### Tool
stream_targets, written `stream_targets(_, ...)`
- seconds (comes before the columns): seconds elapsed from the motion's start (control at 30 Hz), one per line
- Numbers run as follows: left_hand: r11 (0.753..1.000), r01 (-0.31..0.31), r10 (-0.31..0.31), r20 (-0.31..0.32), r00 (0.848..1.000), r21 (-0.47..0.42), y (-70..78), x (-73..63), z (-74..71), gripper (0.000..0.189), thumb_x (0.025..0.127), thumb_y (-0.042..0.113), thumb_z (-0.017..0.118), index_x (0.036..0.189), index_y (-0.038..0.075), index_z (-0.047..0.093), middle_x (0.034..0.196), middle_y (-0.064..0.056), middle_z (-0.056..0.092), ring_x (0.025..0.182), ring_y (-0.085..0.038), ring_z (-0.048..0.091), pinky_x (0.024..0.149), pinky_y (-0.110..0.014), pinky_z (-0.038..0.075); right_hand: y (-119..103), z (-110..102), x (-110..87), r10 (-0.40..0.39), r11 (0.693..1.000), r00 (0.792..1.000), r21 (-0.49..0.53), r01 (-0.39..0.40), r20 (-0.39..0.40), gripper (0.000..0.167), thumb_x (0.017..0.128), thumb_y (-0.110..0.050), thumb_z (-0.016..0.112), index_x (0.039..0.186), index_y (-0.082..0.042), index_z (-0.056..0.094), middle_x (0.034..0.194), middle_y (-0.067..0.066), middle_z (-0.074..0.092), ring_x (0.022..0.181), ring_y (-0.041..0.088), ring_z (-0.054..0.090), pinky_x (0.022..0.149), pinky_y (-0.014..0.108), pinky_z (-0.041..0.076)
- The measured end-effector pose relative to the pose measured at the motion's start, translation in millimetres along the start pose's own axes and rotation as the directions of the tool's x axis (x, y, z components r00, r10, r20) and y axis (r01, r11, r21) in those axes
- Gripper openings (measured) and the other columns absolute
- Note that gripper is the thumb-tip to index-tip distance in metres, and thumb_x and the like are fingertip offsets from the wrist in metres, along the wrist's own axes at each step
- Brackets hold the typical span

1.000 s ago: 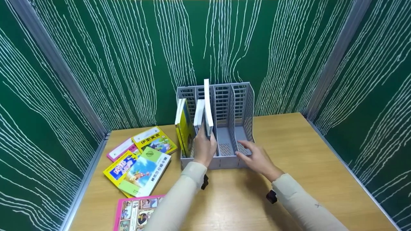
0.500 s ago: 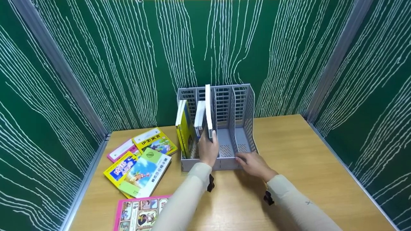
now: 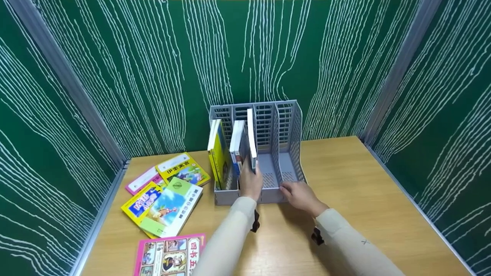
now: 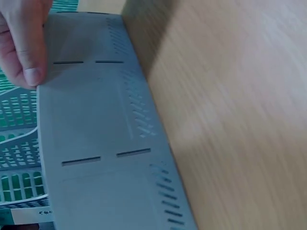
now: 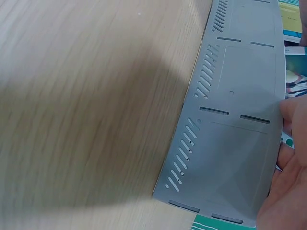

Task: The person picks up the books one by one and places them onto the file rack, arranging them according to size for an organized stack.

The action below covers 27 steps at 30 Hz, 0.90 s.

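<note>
Wooden tbl [image 3: 345, 168] extends beneath L hand [image 3: 251, 183] & R hand [image 3: 300, 194]; grey rack [image 3: 274, 195] stands just ahead of both, R hand gripping its front rim; loose bk pile [image 3: 171, 209] lies well left of L hand; pink-bordered bk [image 3: 170, 255] is nearer the person, beside L forearm. Yellow bk [image 3: 219, 157] stands in rack, left of L hand; white-edged bk [image 3: 251, 134] is upright in L hand's grasp, 2nd compartment from left, beside pale-edged bks [image 3: 238, 138].
</note>
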<state>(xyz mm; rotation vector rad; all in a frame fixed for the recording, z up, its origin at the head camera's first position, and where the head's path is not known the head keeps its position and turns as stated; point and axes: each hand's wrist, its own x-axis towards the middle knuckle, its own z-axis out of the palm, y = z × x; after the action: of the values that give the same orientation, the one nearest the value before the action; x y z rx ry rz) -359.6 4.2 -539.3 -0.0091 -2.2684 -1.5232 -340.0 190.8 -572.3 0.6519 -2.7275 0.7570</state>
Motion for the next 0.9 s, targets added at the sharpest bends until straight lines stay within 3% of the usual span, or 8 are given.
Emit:
stream_targets(0.23, 0.995, 0.099, -0.1, 0.045, 0.994, 0.026, -9.6, -3.0, 3.9, 0.048, 0.116, 0.025, 0.051, 0.163, 0.015, 0.048, 0.156, -0.013, 0.063, 0.138, -0.034, 0.065, 0.115, -0.053, 0.054, -1.1, 0.7, -0.1, 0.018, 1.0, 1.0, 0.019, -0.018, 0.002, 0.02, 0.107, -0.013, 0.067, 0.087, -0.009, 0.07, 0.069, -0.004, 0.058, 0.065, 0.012, 0.051, 0.064, 0.039, 0.05)
stream_targets(0.47, 0.993, 0.088, -0.094, 0.077, 0.993, 0.08, -17.2, -2.0, 7.8, 0.051, 0.115, 0.021, 0.053, 0.165, 0.011, 0.045, 0.16, -0.014, 0.059, 0.14, -0.036, 0.064, 0.116, -0.054, 0.053, -0.2, 2.9, -1.0, 0.014, 1.0, 1.0, 0.012, -0.014, -0.012, 0.016, 0.106, -0.012, 0.068, 0.094, -0.004, 0.075, 0.075, 0.0, 0.067, 0.069, 0.015, 0.057, 0.069, 0.044, 0.056)
stream_targets(0.7, 0.987, 0.053, -0.064, 0.069, 0.996, 0.15, -21.2, 1.9, 11.7, 0.048, 0.113, 0.013, 0.056, 0.159, 0.001, 0.05, 0.152, -0.021, 0.064, 0.137, -0.041, 0.064, 0.116, -0.054, 0.052, -1.8, 2.9, -1.5, -0.016, 1.0, 0.999, -0.002, 0.016, -0.037, 0.021, 0.105, -0.012, 0.068, 0.084, -0.01, 0.067, 0.066, -0.004, 0.055, 0.064, 0.013, 0.051, 0.064, 0.041, 0.049)
stream_targets(0.9, 0.972, 0.107, -0.139, 0.143, 0.98, 0.209, -15.8, 8.4, 8.6, 0.053, 0.112, 0.017, 0.06, 0.16, -0.001, 0.047, 0.146, -0.023, 0.067, 0.134, -0.041, 0.067, 0.115, -0.054, 0.053, -2.0, 1.1, 0.0, 0.03, 0.999, 0.999, 0.016, -0.03, -0.011, 0.018, 0.105, -0.011, 0.068, 0.088, -0.01, 0.07, 0.07, -0.003, 0.058, 0.067, 0.014, 0.052, 0.066, 0.041, 0.05)
